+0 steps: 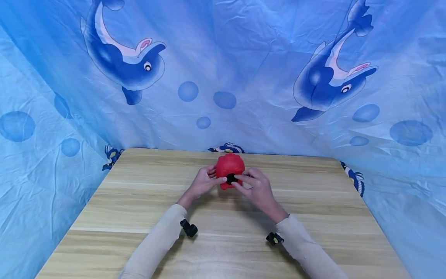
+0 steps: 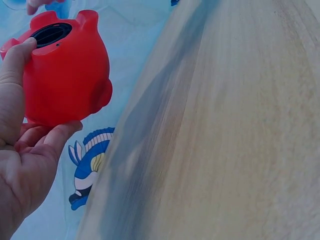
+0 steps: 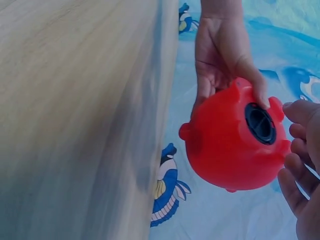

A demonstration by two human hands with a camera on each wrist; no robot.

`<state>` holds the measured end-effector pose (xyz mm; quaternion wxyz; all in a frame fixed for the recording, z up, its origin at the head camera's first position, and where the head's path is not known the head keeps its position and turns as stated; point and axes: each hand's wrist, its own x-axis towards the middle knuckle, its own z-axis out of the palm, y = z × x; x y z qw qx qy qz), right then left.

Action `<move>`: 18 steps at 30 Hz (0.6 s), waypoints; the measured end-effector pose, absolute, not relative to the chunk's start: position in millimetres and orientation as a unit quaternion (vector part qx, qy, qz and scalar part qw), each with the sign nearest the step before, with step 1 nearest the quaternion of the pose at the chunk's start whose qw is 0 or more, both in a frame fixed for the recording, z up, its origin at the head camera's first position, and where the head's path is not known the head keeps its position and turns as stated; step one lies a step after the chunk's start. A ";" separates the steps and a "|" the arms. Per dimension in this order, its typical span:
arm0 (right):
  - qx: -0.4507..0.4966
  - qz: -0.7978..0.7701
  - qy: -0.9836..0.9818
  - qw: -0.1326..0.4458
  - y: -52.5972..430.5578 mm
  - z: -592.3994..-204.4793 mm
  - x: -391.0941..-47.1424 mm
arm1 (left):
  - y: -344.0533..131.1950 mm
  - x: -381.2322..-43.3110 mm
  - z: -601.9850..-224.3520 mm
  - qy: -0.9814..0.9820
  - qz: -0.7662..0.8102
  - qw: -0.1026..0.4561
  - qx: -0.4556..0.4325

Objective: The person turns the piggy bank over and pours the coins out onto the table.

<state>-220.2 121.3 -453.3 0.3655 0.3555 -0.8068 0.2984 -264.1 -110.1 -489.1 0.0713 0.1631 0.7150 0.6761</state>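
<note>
A round red piggy bank point(image 1: 230, 164) with stubby legs is held up over the far part of the table, its underside turned toward me. Set in that underside, a round black plug point(image 3: 260, 124) shows a raised bar across it. My left hand point(image 1: 203, 182) grips the bank, thumb at the plug's edge and fingers under the body, as the left wrist view shows. From the other side my right hand point(image 1: 259, 190) reaches in. Its thumb and index finger are apart, tips close in front of the plug, and nothing shows between them.
The wooden table point(image 1: 223, 240) spreads under both forearms. Behind it and at its sides hangs a blue cloth point(image 1: 261, 128) printed with dolphins and bubbles. Small black cameras point(image 1: 189, 228) are strapped at both wrists.
</note>
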 end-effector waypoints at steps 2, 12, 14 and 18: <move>0.354 0.286 -0.811 0.369 119.5 -455.8 -220.4 | -110.0 -263.9 -489.0 0.711 0.679 0.073 0.167; 0.340 0.251 -0.827 0.370 113.4 -463.2 -221.6 | -108.6 -263.0 -489.8 0.707 0.682 0.075 0.174; 0.341 0.245 -0.828 0.371 113.0 -463.7 -222.0 | -108.2 -263.0 -489.5 0.706 0.683 0.076 0.173; 0.344 0.232 -0.832 0.369 112.6 -464.2 -223.3 | -108.1 -263.2 -488.9 0.704 0.685 0.080 0.169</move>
